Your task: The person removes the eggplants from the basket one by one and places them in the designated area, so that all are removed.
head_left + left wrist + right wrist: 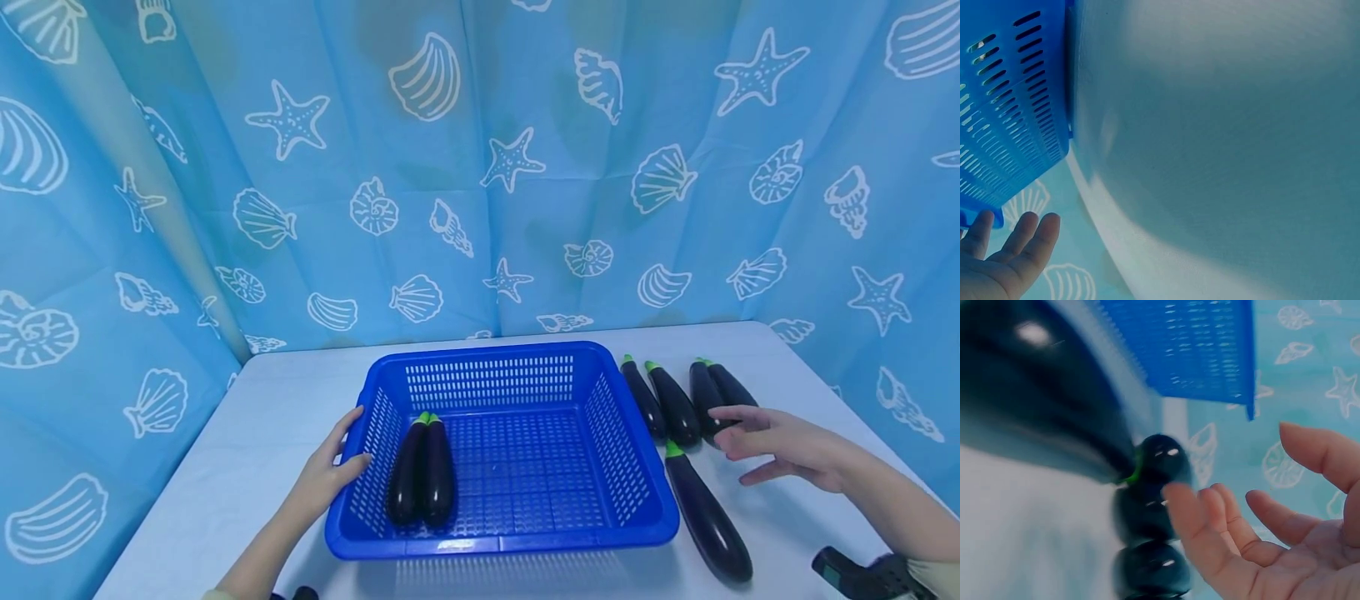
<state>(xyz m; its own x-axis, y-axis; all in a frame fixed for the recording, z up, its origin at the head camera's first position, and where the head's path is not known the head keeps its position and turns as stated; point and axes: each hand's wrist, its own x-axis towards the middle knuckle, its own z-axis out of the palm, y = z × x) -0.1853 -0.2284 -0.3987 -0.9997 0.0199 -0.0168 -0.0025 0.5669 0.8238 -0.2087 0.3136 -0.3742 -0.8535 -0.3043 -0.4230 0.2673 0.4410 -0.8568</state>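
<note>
Two dark purple eggplants with green stems lie side by side at the left in a blue plastic basket. My left hand rests at the basket's left rim, thumb over the edge; in the left wrist view its other fingers extend loosely outside the slotted wall. My right hand hovers with spread fingers at the right, holding nothing. Its fingertips overlap an eggplant of the row beside the basket. Closer to me lies a single eggplant, its stem toward the basket. In the right wrist view, it looms large at upper left.
The row at the basket's right includes a left-hand eggplant, its neighbour and a far-right one. A white-covered table carries everything. Behind it hangs a blue curtain with shell and starfish prints.
</note>
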